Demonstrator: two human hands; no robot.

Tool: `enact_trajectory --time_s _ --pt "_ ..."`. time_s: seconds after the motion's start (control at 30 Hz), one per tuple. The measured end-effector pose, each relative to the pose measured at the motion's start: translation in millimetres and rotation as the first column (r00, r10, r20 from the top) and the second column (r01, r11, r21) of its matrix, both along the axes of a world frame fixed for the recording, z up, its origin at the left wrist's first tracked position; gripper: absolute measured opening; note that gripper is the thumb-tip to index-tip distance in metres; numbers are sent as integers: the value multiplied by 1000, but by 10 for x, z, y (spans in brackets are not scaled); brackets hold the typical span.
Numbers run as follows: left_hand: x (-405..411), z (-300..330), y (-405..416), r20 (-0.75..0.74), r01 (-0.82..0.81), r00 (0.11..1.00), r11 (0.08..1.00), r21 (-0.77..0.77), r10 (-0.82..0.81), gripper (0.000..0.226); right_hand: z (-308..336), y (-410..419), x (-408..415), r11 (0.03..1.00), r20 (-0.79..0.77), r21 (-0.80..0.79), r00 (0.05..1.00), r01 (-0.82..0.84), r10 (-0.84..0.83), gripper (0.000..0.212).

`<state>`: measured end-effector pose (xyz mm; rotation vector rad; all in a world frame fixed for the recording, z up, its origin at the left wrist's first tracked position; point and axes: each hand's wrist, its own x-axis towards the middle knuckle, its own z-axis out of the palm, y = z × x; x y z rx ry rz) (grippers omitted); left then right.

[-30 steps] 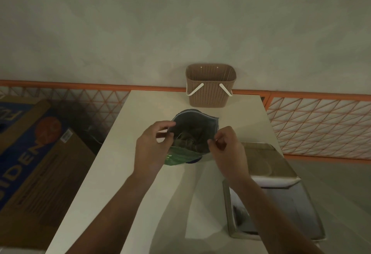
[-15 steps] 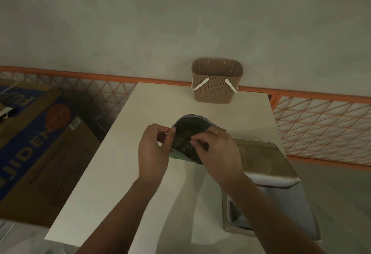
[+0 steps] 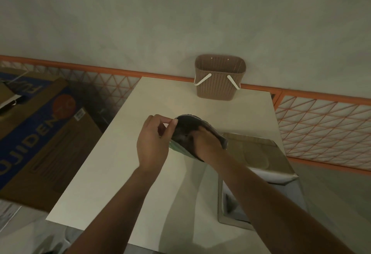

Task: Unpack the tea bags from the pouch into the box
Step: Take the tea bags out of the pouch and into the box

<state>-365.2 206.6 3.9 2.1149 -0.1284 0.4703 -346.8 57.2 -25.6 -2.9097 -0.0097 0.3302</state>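
Observation:
A dark pouch point(image 3: 185, 127) with a green lower part stands open above the white table point(image 3: 140, 173). My left hand point(image 3: 153, 143) pinches the pouch's left rim between thumb and fingers. My right hand point(image 3: 206, 143) reaches down into the pouch mouth, its fingers hidden inside; whether they hold anything cannot be seen. The metal box point(image 3: 289, 195) sits at the table's right, its shiny lid tilted back, my right forearm crossing over it. No tea bags show clearly.
A brown woven basket point(image 3: 219, 79) with white handles stands at the table's far edge against the wall. A large cardboard carton point(image 3: 40, 133) with blue print lies on the floor to the left. Orange lattice panels point(image 3: 325, 129) run along the wall's base.
My right hand has left the pouch's right rim and gone inside the opening. My left hand keeps its pinch on the left rim. The camera has shifted a little.

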Motion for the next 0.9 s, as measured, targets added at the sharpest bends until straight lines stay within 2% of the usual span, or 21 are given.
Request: enact_trajectory --time_s 0.17,0.27,0.4,0.47,0.57,0.77,0.83,0.9 --pt "-4 -65 61 -92 26 995 993 -117 -37 17 132 -63 -43 995 -7 77 998 67 -67 27" --pt "-18 -83 46 -175 3 984 990 -140 -27 23 256 -75 -99 988 28 128 995 91 -95 27" --pt "-30 -99 45 -144 26 988 980 -195 -55 19 467 -125 -255 929 117 356 982 98 -148 23" --pt "-5 -113 45 -102 63 991 980 -187 -83 19 543 -205 -350 844 162 519 954 134 -251 14" --pt "50 -138 21 -58 119 990 974 -194 -132 20 606 -333 -465 676 139 715 912 177 -386 11" --pt "105 -256 -27 -3 191 981 965 -182 -195 19 537 -561 -644 446 16 862 866 242 -499 12" --pt "97 -272 -72 12 196 980 962 -189 -197 17 484 -613 -742 328 -31 914 849 237 -527 11" --pt "80 -280 -122 35 203 979 960 -195 -200 15 422 -661 -852 171 -82 960 806 222 -586 15"
